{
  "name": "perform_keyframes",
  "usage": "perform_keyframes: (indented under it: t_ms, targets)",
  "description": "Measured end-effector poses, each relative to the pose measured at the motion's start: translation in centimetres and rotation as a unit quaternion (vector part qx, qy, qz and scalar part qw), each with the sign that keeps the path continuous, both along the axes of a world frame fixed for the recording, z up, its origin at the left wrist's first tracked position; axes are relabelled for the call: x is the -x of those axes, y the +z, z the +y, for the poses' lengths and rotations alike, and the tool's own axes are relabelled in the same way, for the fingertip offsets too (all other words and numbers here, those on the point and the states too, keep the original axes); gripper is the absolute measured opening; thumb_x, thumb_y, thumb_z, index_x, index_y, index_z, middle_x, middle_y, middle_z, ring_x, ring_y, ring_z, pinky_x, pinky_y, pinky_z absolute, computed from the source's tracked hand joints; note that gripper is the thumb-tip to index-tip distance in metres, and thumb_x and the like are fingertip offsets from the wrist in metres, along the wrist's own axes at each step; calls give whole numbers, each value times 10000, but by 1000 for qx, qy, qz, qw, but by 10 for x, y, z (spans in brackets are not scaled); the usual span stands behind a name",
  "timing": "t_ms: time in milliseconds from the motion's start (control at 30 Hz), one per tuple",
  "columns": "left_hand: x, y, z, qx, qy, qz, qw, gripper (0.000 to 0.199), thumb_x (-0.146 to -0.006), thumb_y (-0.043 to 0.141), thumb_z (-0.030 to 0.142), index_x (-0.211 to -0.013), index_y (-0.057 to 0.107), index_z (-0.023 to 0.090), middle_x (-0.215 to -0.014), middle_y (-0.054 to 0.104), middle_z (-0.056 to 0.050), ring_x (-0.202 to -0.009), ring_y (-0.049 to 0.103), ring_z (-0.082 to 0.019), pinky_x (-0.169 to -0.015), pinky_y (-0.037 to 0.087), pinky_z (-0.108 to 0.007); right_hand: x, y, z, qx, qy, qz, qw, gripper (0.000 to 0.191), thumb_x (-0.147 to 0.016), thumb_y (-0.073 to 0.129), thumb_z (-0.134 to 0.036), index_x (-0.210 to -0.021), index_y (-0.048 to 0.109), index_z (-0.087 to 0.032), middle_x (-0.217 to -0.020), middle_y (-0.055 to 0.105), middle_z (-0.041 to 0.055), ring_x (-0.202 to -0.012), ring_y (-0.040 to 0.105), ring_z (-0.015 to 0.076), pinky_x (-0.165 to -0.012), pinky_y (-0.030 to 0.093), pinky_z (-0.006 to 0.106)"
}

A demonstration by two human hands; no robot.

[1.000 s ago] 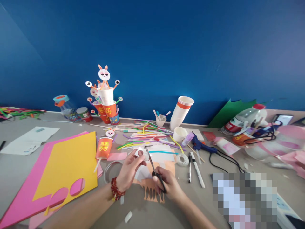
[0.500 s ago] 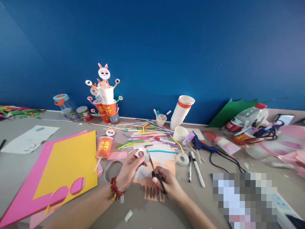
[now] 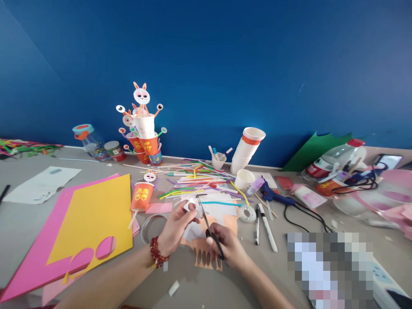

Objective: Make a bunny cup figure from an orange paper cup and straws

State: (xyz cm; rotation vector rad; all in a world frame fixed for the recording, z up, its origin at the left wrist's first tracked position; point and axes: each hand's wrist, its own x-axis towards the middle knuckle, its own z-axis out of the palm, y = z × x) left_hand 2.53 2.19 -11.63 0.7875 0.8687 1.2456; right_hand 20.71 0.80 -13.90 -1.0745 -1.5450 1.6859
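My left hand (image 3: 178, 223) pinches a small piece of white paper (image 3: 197, 207) between thumb and fingers. In my right hand (image 3: 227, 245) is a pair of scissors with black handles (image 3: 207, 222), its blades pointing up and away along the right edge of the paper. How far the blades are parted I cannot tell. Under both hands lie white sheets (image 3: 222, 208) and an orange paper (image 3: 206, 253) with a row of narrow oval cut-outs. A red paper cup (image 3: 142, 195) with a rabbit face stands to the left of my left hand.
Yellow card (image 3: 96, 214) over pink card covers the left side. Coloured sticks (image 3: 199, 182) lie beyond my hands. On the right are markers (image 3: 267, 227), a tape roll (image 3: 247, 213) and a blue glue gun (image 3: 273, 194) with its cable. Decorated cups (image 3: 143, 126) and stacked cups (image 3: 246, 150) stand along the wall.
The view has shifted very slightly. Both hands keep almost the same pose, with the scissors still at the edge of the white paper.
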Motion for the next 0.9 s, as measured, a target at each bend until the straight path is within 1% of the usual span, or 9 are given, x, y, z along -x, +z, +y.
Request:
perform_keyframes:
  t_ms: [200, 433, 733, 900]
  targets:
    - [-1, 1, 0, -3, 4, -3, 1000, 220, -776, 739, 283, -750, 546, 182, -753, 553, 18, -701, 566, -121, -707, 508, -257, 0, 2, -1, 2, 2, -1, 1000, 551, -750, 640, -715, -709, 393, -224, -518, 518, -59, -420, 530, 111, -419, 362, 206]
    - [-1, 2, 1, -11, 9, -5, 1000, 195, -775, 735, 276, -754, 565, 181, -758, 551, 17, -720, 552, -130, -719, 516, -274, -1, 2, -1, -12, 5, -7, 1000, 545, -771, 612, -724, -704, 397, -227, -504, 504, -62, -400, 486, 102, -418, 342, 218]
    - [1, 5, 2, -3, 11, -4, 1000, 203, -766, 744, 275, -748, 567, 178, -762, 548, 18, -705, 561, -119, -705, 505, -249, -2, 1, 1, -10, 4, 1, 1000, 540, -777, 624, -706, -691, 390, -227, -490, 475, -74, -391, 464, 95, -415, 324, 214]
    - [3, 3, 3, -13, 11, -1, 1000, 185, -769, 742, 271, -758, 586, 174, -781, 569, 7, -722, 557, -124, -719, 512, -261, -2, 1, 1, -17, 7, -8, 1000, 541, -780, 612, -715, -693, 404, -224, -478, 481, -71, -384, 457, 94, -414, 322, 214]
